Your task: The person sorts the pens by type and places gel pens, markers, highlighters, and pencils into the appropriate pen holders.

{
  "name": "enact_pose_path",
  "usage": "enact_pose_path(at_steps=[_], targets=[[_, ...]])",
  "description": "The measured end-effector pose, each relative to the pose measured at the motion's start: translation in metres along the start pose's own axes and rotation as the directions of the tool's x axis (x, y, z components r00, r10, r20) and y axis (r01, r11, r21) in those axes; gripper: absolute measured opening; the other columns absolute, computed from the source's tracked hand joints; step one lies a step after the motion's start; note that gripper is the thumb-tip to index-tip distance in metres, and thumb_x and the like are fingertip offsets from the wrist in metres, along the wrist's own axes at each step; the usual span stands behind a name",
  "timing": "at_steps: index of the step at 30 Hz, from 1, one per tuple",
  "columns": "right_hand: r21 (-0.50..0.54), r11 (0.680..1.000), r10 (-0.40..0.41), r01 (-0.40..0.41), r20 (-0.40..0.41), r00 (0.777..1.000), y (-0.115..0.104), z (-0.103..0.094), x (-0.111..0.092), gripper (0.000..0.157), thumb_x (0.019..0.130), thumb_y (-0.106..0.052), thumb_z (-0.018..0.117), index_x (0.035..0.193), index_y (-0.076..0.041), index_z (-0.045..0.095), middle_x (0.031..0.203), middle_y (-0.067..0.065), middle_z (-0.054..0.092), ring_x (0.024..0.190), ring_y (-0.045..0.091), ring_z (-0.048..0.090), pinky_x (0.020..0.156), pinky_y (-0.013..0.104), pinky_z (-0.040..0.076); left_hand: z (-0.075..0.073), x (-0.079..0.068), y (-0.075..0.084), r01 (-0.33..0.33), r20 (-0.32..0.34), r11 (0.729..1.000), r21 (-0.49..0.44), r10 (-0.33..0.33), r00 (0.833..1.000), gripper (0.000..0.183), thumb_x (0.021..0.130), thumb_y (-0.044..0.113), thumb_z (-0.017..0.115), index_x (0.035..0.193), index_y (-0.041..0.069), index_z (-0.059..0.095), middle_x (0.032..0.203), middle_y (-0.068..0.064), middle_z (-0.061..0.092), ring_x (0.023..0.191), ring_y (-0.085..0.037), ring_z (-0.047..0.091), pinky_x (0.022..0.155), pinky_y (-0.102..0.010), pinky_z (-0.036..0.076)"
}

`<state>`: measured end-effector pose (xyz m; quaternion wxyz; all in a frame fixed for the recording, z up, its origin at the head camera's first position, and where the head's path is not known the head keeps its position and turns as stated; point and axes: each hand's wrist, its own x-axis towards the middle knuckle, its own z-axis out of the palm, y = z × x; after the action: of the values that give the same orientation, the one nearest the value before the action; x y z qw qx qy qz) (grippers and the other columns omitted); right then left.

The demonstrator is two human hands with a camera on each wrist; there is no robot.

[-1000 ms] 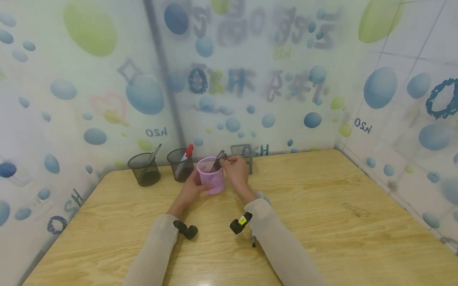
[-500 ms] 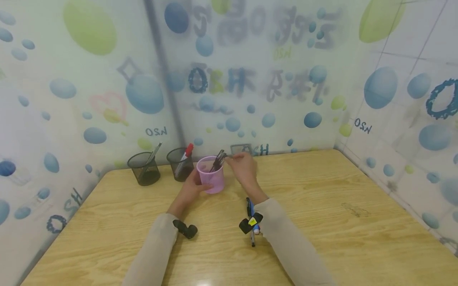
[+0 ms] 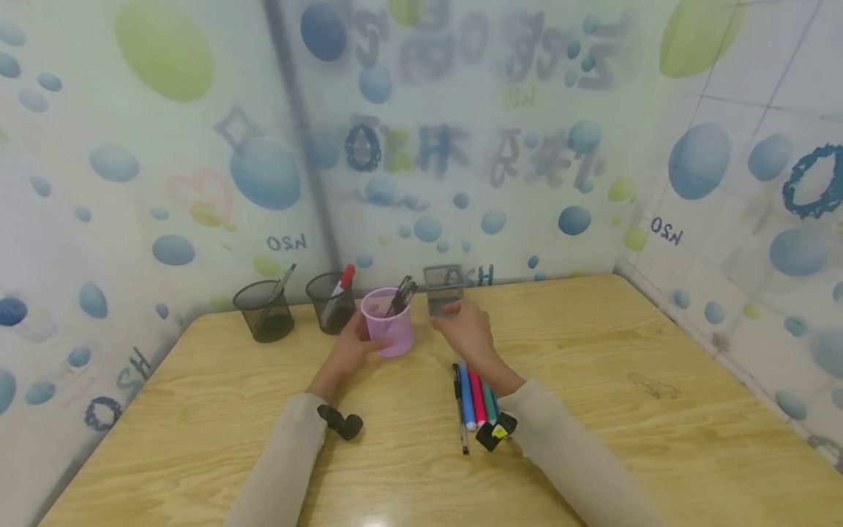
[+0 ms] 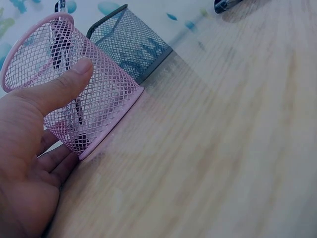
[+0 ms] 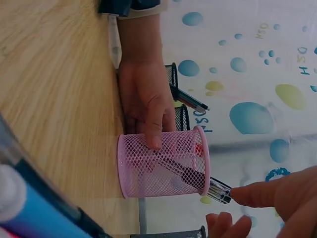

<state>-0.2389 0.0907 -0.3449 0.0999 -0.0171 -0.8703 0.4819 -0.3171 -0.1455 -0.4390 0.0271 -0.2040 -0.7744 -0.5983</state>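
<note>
My left hand (image 3: 347,354) grips a pink mesh pen holder (image 3: 393,338), standing upright on the table; in the left wrist view the thumb (image 4: 69,87) lies along its near side and the other fingers reach round behind. Several dark pens (image 3: 401,297) lean inside it, their ends above the rim. To the right of the pen holder is my right hand (image 3: 466,331), with nothing in it, in front of a grey square mesh holder (image 3: 444,279). In the right wrist view its index finger (image 5: 255,194) points toward the pen ends, the other fingers loosely bent.
Two black mesh holders stand at the back left: one (image 3: 273,328) has a pen, the other (image 3: 329,311) a red-capped marker (image 3: 347,277). Beside my right wrist lie a black pen (image 3: 460,410) and blue (image 3: 467,399), red (image 3: 477,399) and green (image 3: 489,405) markers. A patterned wall rises behind.
My right hand has drawn away from the pens in the pink pen holder, rightward and toward me, uncovering the grey holder and the markers on the table. My left hand has stayed put.
</note>
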Motion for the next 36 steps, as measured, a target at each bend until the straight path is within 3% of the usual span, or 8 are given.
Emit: enact_pose_path(at_steps=[7,14,22,36], targets=[[-0.058,0.998,-0.032,0.038,0.101,0.994,0.016,-0.008,-0.014,0.030,0.082,-0.023,0.073,0.100,0.001,0.068,0.086,0.009,0.069,0.073,0.019,0.063,0.060,0.032,0.052,-0.001,-0.001,0.005,0.006,0.012,1.000,-0.001,-0.006,1.000,0.082,0.077,0.008,0.079,0.145,0.006,0.034,0.143,-0.021,0.043,0.130,-0.035,0.041,0.109,-0.048,0.028],[-0.058,0.998,-0.015,0.025,0.162,0.987,0.030,-0.018,-0.028,0.031,0.083,-0.021,0.073,0.103,0.001,0.067,0.091,0.009,0.069,0.075,0.018,0.064,0.061,0.033,0.053,0.000,-0.009,0.031,0.019,0.033,1.000,0.003,-0.019,0.999,0.081,0.079,0.002,0.076,0.146,-0.002,0.030,0.143,-0.025,0.039,0.130,-0.038,0.040,0.108,-0.048,0.029],[-0.065,0.998,0.005,0.010,0.230,0.973,0.044,-0.019,-0.038,0.031,0.081,-0.018,0.075,0.103,0.003,0.067,0.088,0.008,0.069,0.072,0.015,0.063,0.059,0.030,0.052,0.002,-0.010,0.034,0.027,0.025,1.000,-0.006,-0.027,0.999,0.079,0.079,0.002,0.076,0.144,-0.002,0.032,0.141,-0.025,0.042,0.129,-0.037,0.041,0.108,-0.046,0.030],[-0.094,0.992,-0.058,0.087,0.277,0.959,0.050,-0.007,-0.043,0.024,0.079,-0.013,0.077,0.097,0.001,0.069,0.078,0.004,0.068,0.063,0.013,0.061,0.054,0.028,0.051,0.001,-0.011,0.032,0.024,0.017,0.999,0.020,-0.025,1.000,0.078,0.078,0.003,0.077,0.142,-0.005,0.033,0.140,-0.027,0.042,0.128,-0.040,0.041,0.108,-0.049,0.030]])
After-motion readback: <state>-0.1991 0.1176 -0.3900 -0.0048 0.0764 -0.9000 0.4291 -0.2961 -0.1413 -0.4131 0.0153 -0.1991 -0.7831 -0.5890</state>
